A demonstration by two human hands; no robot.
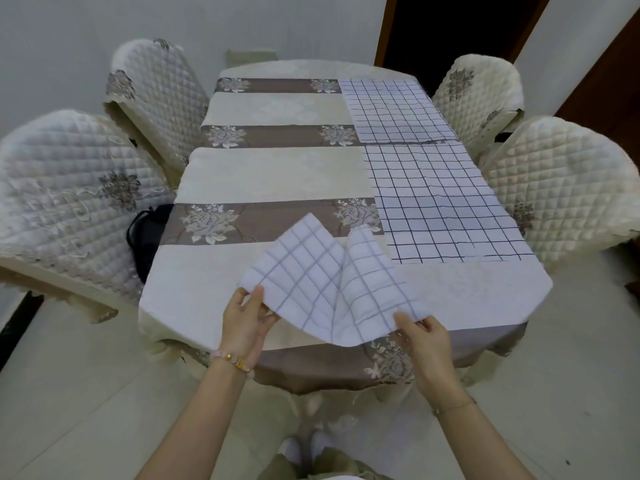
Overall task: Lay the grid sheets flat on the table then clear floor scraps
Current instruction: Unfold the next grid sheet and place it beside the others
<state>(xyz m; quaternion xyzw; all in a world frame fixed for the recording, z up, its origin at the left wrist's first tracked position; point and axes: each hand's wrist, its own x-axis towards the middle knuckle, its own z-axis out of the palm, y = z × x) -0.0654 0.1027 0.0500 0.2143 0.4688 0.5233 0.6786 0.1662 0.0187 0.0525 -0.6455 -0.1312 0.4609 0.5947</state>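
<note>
The left hand [246,320] and right hand [420,332] each pinch a corner of the creased grid sheet [325,282] to spread it above the desk [277,174], beside two sheets already flat.

Most fingers of the left hand [246,323] and right hand [424,336] lie hidden under the held grid sheet [322,282]. A dark thing [147,233], perhaps a bag, is half hidden between the table [180,292] and the near left chair [69,188]. A speck [568,462] on the near right floor is too small to tell.
</note>
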